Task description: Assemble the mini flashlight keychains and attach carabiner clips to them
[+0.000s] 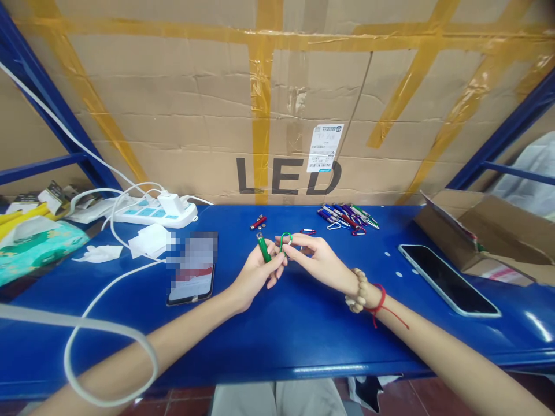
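My left hand (pixel 256 270) is closed around a small green metal tube (pixel 263 247), its silvery open end tilted up. Between the two hands is a green carabiner clip (pixel 285 238), pinched by the fingers of my right hand (pixel 315 257). The clip sits close to the tube's lower end; whether they are joined is hidden by my fingers. Beyond my hands lies a short red tube (pixel 258 222) with small round pieces by it. A red carabiner (pixel 307 231) rests behind my right hand. Farther right is a pile of coloured metal penlights with clips (pixel 347 216).
A smartphone (pixel 193 271) lies at left, another phone (pixel 448 280) at right. Behind the left phone are a white power strip (pixel 151 212), tissues (pixel 150 240) and looping white cables. An open cardboard box (pixel 489 225) stands right. A large taped carton (pixel 195 115) walls the back.
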Available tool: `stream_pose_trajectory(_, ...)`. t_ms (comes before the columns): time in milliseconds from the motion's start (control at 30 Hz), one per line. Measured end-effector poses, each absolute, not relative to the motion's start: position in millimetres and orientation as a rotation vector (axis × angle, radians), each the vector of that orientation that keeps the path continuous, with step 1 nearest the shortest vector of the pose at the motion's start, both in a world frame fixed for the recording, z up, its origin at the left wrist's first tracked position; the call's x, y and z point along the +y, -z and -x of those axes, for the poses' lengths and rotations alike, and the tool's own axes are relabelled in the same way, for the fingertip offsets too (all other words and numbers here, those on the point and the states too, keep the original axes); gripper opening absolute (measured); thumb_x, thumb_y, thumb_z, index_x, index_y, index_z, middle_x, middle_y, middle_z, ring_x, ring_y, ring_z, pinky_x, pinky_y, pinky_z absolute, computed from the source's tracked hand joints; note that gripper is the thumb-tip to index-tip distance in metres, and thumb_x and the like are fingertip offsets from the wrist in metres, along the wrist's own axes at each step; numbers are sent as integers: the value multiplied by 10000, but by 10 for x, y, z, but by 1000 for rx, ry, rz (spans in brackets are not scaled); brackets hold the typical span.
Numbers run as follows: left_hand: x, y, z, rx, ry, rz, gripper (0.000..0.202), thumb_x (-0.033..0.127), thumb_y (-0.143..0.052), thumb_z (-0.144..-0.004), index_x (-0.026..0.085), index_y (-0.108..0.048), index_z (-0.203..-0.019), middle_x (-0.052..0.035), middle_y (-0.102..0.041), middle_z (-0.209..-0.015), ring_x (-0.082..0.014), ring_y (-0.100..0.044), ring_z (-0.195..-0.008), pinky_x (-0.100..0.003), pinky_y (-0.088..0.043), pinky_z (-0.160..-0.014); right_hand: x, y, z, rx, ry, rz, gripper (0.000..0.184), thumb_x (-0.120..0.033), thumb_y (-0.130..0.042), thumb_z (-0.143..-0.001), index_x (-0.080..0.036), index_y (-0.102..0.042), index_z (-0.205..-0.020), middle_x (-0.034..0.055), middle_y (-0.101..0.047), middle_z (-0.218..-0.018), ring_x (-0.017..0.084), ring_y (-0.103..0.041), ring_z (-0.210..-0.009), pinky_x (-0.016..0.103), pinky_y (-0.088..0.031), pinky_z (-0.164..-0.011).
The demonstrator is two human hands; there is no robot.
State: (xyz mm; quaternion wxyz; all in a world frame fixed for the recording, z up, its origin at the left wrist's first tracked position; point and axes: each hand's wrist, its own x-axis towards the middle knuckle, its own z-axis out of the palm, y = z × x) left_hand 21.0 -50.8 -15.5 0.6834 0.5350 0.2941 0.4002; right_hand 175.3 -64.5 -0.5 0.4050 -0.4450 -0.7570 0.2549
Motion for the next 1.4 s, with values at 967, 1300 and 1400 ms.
stream_pose_trajectory(967, -405, 191, -130, 953, -1137, -1875, 254, 246, -447, -849, 195, -281, -663, 54, -355, -656, -80, -346, -605, -218, -322, -613, -633, 75, -1857, -2449, 323, 955, 300, -286, -385, -936, -95, -575, -1069, 63, -618, -769, 154, -585, -687, 256, -487, -628)
stream_pose_trajectory(1300, -411, 162, -109, 952, -1043, -1990, 257, 258, -437, -854, 201, -277, -662, 53, -345, -650, -90, -332, -596, -222, -307, -601, -624, 107, -1877, -2551, 309, 948, 263, -265, -370, -936, -113, -580, -888, 20, -525, -636, 134, -496, -553, 240, -438, -597)
stream_pose_trajectory(1400, -405, 155, -106, 946, -1046, -2013, 261, 262, -437, -857, 201, -276, -660, 50, -357, -652, -91, -338, -600, -223, -309, -603, -630, 122, -1869, -2513, 318, 959, 266, -260, -367, -937, -114, -584, -894, 14, -517, -627, 131, -483, -543, 238, -423, -588)
